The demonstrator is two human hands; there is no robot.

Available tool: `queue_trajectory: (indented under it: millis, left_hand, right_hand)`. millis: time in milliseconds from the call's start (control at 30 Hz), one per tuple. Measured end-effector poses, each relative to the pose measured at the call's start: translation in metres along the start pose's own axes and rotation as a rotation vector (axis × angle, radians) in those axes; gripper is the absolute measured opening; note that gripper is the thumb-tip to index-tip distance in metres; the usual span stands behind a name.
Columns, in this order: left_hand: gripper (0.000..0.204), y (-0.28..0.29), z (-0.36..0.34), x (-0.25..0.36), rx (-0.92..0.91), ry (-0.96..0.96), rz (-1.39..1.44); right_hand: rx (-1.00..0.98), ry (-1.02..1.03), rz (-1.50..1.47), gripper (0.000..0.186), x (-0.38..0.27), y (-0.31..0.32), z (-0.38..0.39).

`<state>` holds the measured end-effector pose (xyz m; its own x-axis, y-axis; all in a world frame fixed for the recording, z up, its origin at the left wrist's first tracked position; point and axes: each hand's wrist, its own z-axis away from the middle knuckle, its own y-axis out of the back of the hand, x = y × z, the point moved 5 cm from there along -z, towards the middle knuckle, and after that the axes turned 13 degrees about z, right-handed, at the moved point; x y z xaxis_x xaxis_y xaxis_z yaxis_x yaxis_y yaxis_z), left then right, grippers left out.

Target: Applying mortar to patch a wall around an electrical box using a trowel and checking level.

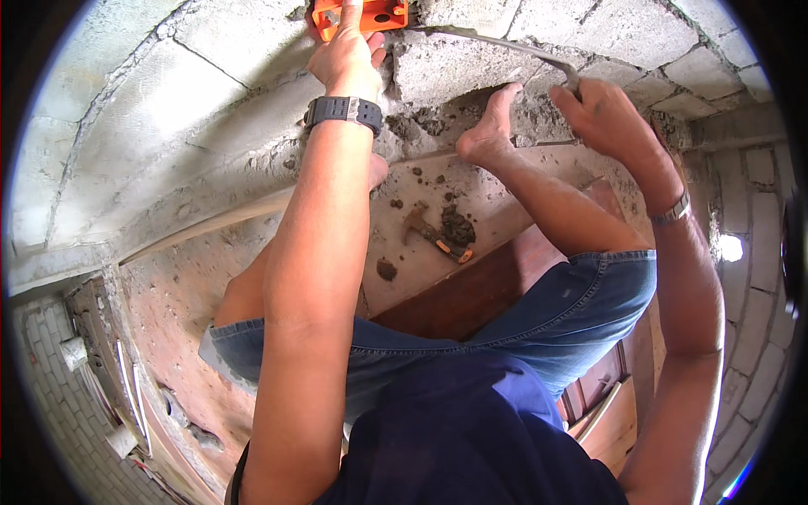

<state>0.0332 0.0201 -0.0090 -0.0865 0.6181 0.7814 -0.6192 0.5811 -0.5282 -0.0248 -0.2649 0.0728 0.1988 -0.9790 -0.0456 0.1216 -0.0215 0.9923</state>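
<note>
An orange electrical box (389, 15) sits at the block wall (454, 69), cut off by the top edge of view. My left hand (349, 59) grips it, thumb reaching over its open front and fingers bent below it. On the right, my right hand (608, 118) is closed round a trowel (526, 50) with a cranked metal neck; its handle is hidden in my fist. The trowel's thin end points left toward the box, lying along the wall beside it. Whether its tip touches the box, I cannot tell.
Between my bare feet, a claw hammer (438, 236) with an orange and black handle lies on a plank beside a heap of wet mortar (457, 227). Crumbs of mortar dot the plank. Bent legs in blue shorts flank it. Far below left, pipes (132, 396) run near a brick wall.
</note>
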Motion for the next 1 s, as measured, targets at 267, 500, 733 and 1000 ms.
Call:
queue_trajectory:
  millis: [267,500,733,1000]
  left_hand:
    - [0.052,-0.010,0.014,0.005,-0.002,0.007,0.082]
    - [0.050,-0.009,0.005,0.000,-0.129,0.061,0.226]
    - [0.039,-0.007,0.010,0.003,-0.093,0.067,0.214]
    - [0.060,-0.005,0.009,0.004,-0.048,0.023,0.063]
  right_hand:
    - [-0.098,-0.050,0.080,0.050,-0.023,0.039,-0.036]
    - [-0.331,-0.083,0.061,0.045,-0.033,0.065,-0.034]
    - [-0.142,-0.080,-0.221,0.052,-0.005,0.067,-0.006]
    - [0.046,-0.478,-0.847,0.052,0.057,-0.004,0.077]
